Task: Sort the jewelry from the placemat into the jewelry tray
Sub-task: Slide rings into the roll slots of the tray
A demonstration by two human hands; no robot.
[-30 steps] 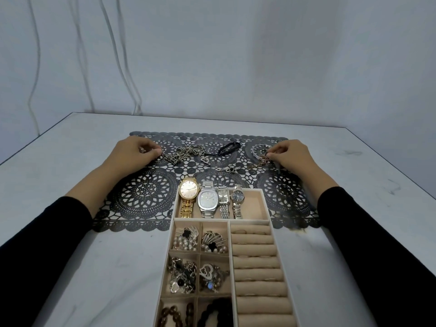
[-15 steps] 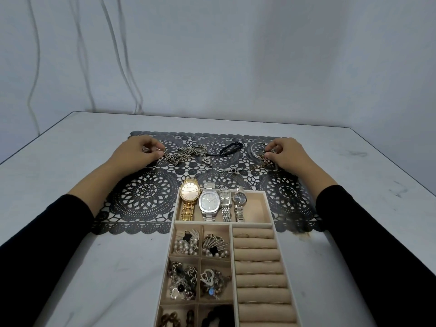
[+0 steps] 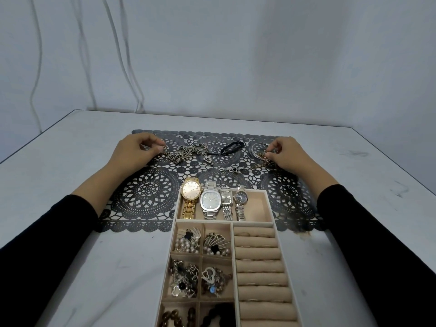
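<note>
Lettering on the watches (image 3: 210, 200) is too small to read. On the placemat (image 3: 146, 192) beyond the jewelry tray (image 3: 271, 208), the left hand (image 3: 134, 152) pinches a chain (image 3: 186, 152) and the right hand (image 3: 291, 155) pinches a gold tangle (image 3: 262, 159). Both hands have barely shifted since a second ago.

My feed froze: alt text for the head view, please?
On the far side of a black lace placemat, the left hand pinches a chain and the right hand pinches a gold piece beside a bangle. Nearer, a beige tray holds four watches.

both hands on the placemat (image 3: 146, 199): left hand (image 3: 135, 151) pinching a chain (image 3: 184, 152), right hand (image 3: 289, 153) pinching gold jewelry (image 3: 263, 159) behind the tray (image 3: 271, 210).
</note>
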